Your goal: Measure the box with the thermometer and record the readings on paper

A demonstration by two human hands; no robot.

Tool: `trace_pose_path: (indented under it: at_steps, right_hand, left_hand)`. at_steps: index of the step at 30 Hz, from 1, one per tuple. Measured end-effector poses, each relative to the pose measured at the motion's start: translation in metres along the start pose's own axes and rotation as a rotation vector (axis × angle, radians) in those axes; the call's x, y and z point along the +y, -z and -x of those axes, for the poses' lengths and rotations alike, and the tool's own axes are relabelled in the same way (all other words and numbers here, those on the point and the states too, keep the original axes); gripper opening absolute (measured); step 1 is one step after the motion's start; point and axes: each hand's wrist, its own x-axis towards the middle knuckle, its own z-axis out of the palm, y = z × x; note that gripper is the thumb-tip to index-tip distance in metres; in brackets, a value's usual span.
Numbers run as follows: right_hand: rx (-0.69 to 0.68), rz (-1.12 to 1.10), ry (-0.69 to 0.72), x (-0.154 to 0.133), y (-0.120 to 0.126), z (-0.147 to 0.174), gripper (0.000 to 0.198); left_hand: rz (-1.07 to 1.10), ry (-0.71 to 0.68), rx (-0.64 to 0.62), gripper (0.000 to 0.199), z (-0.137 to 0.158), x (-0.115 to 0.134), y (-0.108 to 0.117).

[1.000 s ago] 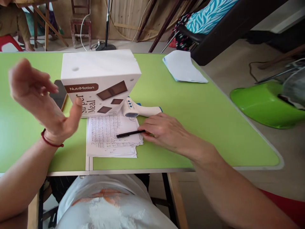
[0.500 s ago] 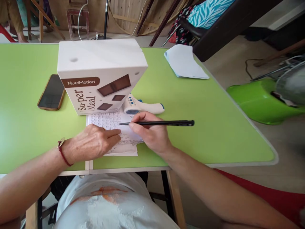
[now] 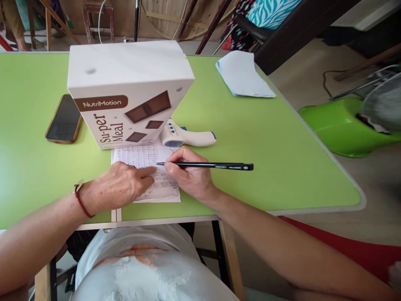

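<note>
My right hand (image 3: 191,174) grips a black pen (image 3: 224,166) between thumb and fingers. The pen lies nearly level, its tip pointing left over the written paper (image 3: 166,193). Flat on that sheet rests my left hand (image 3: 128,184), fingers stretched to the right with the fingertips just below the pen tip. Rows of small handwriting cover the paper, and its far edge meets the foot of a white NutriMotion box (image 3: 131,62). Beside the box and just beyond my right hand lies a white handheld thermometer (image 3: 197,138).
On the green table (image 3: 266,167), a phone (image 3: 64,119) lies left of the box. Folded white paper (image 3: 244,75) sits near the far right corner. A bright green stool or tub (image 3: 341,125) stands on the floor at right. A person's foot shows at the far left.
The view has shifted slightly, so the box and phone sit a little further left and up. The pen's rear end has dipped slightly and its barrel has rolled, showing print. Both hands stay on the paper.
</note>
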Motion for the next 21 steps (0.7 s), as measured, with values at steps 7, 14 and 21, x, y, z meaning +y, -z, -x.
trace_pose_path:
  at_steps: [7,14,21]
  right_hand:
    - [-0.025,0.033,0.002,0.0025,-0.0016,0.0021,0.013]
    - [-0.058,0.037,-0.026,0.0016,-0.0021,0.0017,0.013]
    - [-0.051,0.0,-0.024,-0.0009,-0.0024,0.0012,0.012]
  left_hand:
    - [0.04,0.016,-0.001,0.02,-0.0005,0.0,0.0004]
    - [0.021,0.02,0.014,0.023,-0.0006,0.0007,-0.0008]
    - [0.029,0.024,0.008,0.022,-0.0004,0.0004,-0.0006]
